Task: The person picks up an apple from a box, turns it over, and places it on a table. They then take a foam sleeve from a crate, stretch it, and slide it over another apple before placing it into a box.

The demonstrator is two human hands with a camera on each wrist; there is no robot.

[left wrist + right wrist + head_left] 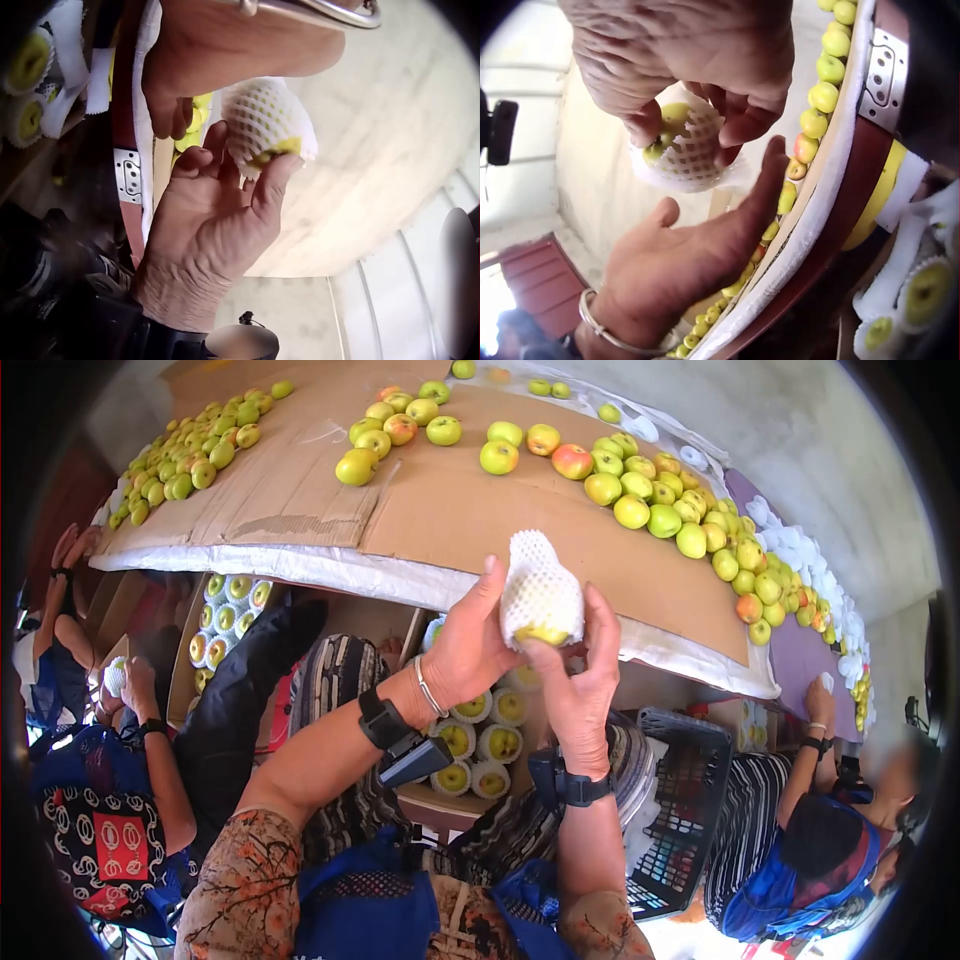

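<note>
An apple (545,634) in a white foam net (540,588) is held up in front of the table's edge. My right hand (580,705) pinches it between thumb and fingers, the thumb low by the bare end of the fruit. In the right wrist view the net (694,161) covers most of the apple, and a yellow-green part (673,118) with its dark end shows. My left hand (465,648), with a metal bracelet, is beside the net on the left. Its thumb and fingers are spread, and a gap to the apple shows in the right wrist view.
Loose apples (662,518) lie in groups on the cardboard-covered table (450,510). Below its edge, netted apples (455,740) fill a box by my knees. A black plastic crate (685,800) stands at right. Other people sit on both sides; a box of netted apples (228,605) is at left.
</note>
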